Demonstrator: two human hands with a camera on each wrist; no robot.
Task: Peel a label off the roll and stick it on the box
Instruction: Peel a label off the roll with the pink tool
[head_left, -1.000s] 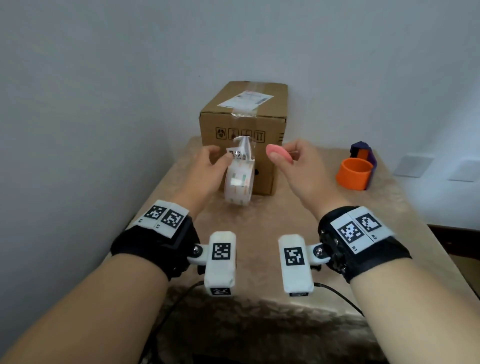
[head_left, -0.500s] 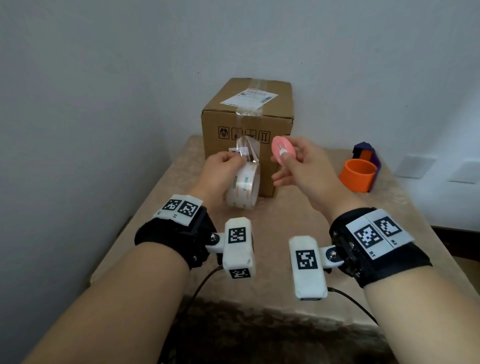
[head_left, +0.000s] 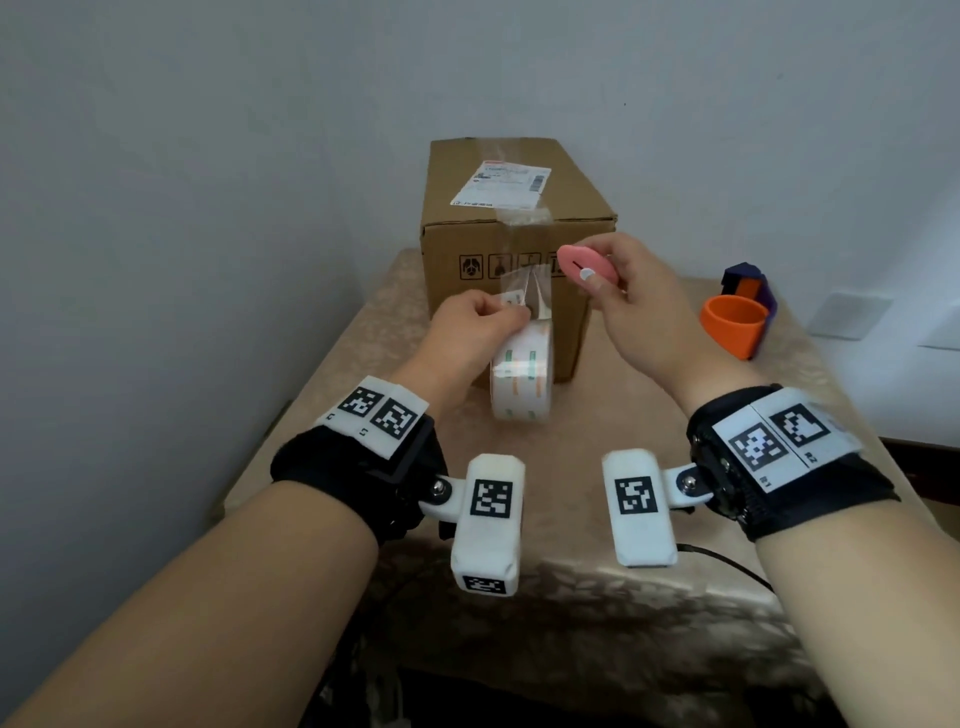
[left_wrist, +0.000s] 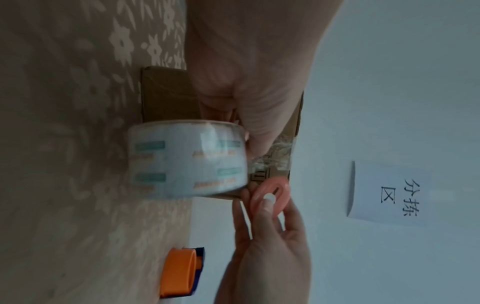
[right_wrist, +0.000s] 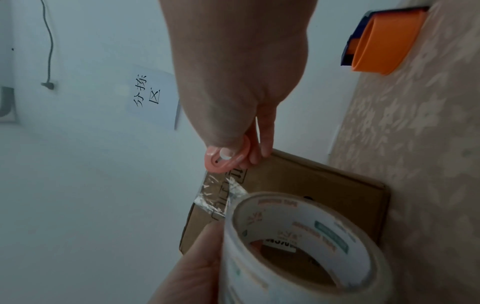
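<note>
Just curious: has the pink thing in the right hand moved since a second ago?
Yes. The pink cutter rose against the box, from mid-front up toward its top edge.

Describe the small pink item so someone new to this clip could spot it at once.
Find the cardboard box at the table's far end. In front of its upper front edge, the right hand pinches a flat pink oval cutter with a white slider button, the only pink thing there.
</note>
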